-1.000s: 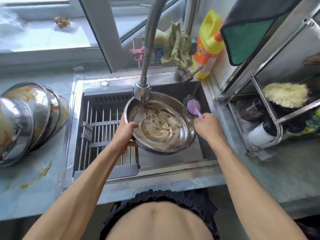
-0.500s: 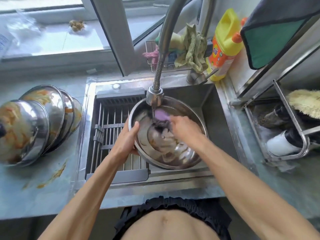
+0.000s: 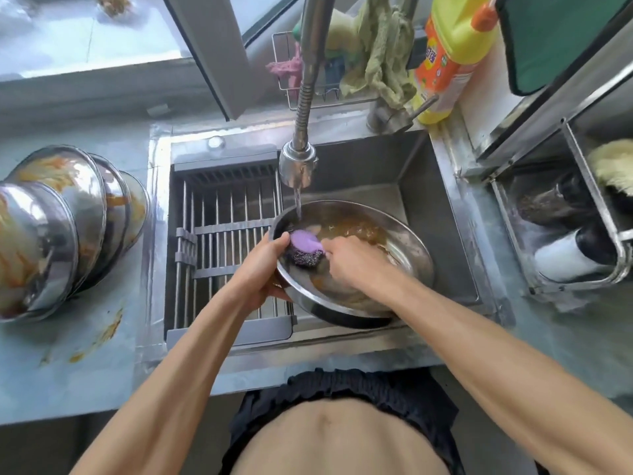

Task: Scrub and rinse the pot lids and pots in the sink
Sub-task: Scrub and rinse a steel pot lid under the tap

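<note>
A steel pot [image 3: 404, 248] smeared with orange sauce tilts over the sink [image 3: 442, 214] under the running faucet [image 3: 297, 166]. My left hand [image 3: 262, 269] grips the pot's left rim, thumb inside. My right hand [image 3: 352, 260] holds the purple handle of a steel-wool scrubber [image 3: 305, 250], which presses on the pot's inner left wall right by my left thumb. Water falls into the pot just above the scrubber. Several dirty steel pot lids [image 3: 68, 221] lean stacked on the counter at the left.
A grey drying rack [image 3: 222, 248] spans the sink's left half. Behind the sink stand a yellow detergent bottle [image 3: 448, 53] and a wire basket with rags [image 3: 373, 53]. A metal shelf rack [image 3: 582, 234] with bottles and a brush sits at the right. Sauce streaks mark the left counter.
My right hand brought the scrubber from outside the pot's right rim into the pot, then across to its left wall. The pot now tilts more to the right, and water is pooling in it.
</note>
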Tool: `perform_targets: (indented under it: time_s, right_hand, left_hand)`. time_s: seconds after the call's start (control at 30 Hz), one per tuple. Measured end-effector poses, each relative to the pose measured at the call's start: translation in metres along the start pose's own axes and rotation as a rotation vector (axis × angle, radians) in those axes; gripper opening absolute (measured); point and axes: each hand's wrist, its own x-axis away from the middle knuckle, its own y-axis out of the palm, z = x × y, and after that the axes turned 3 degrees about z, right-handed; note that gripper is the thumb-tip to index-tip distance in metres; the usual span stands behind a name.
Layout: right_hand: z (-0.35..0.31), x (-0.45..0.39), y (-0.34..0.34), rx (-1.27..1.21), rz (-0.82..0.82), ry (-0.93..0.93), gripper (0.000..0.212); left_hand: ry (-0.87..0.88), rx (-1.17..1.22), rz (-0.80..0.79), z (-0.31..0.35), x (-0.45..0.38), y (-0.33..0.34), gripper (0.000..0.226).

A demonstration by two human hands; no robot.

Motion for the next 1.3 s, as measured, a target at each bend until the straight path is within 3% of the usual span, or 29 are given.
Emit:
perform_targets:
  time_s: [0.17, 0.33, 0.5, 0.7, 0.83, 0.97, 1.1, 1.2, 1.3]
  right_hand:
    - [0.041, -0.008, -0.016, 0.063, -0.005, 0.196, 0.034]
    - [-0.001, 0.0, -0.007, 0.001, -0.008, 0.01, 0.034]
    - [0.039, -0.009, -0.025, 0.082, 0.017, 0.159, 0.031]
    - [0.001, 0.002, -0.018, -0.108, -0.01, -0.053, 0.016]
    - [0.024, -0.006, -0.023, -0.085, 0.061, 0.064, 0.022]
    - [-0.001, 0.012, -0.015, -0.125, 0.002, -0.093, 0.03]
    - [0.016, 0.008, -0.021, -0.137, 0.042, -0.077, 0.033]
    - [0.004, 0.022, -0.021, -0.104, -0.067, -0.194, 0.031]
    - [0.025, 0.019, -0.021, -0.048, -0.056, -0.109, 0.039]
  left_hand:
    - [0.013, -0.041, 0.001, 0.004, 0.001, -0.003, 0.024]
    - [0.052, -0.086, 0.034, 0.01, -0.003, 0.01, 0.025]
    - [0.106, -0.096, 0.086, 0.012, 0.006, 0.001, 0.025]
    - [0.15, -0.133, 0.142, 0.023, 0.003, 0.012, 0.026]
    - [0.245, -0.179, 0.193, 0.023, 0.01, 0.009, 0.03]
    - [0.288, -0.224, 0.225, 0.024, 0.007, 0.01, 0.033]
    - [0.294, -0.212, 0.187, 0.024, 0.007, 0.007, 0.034]
    - [0.312, -0.176, 0.196, 0.024, -0.001, 0.004, 0.038]
    - [0.343, -0.182, 0.221, 0.023, -0.006, 0.004, 0.037]
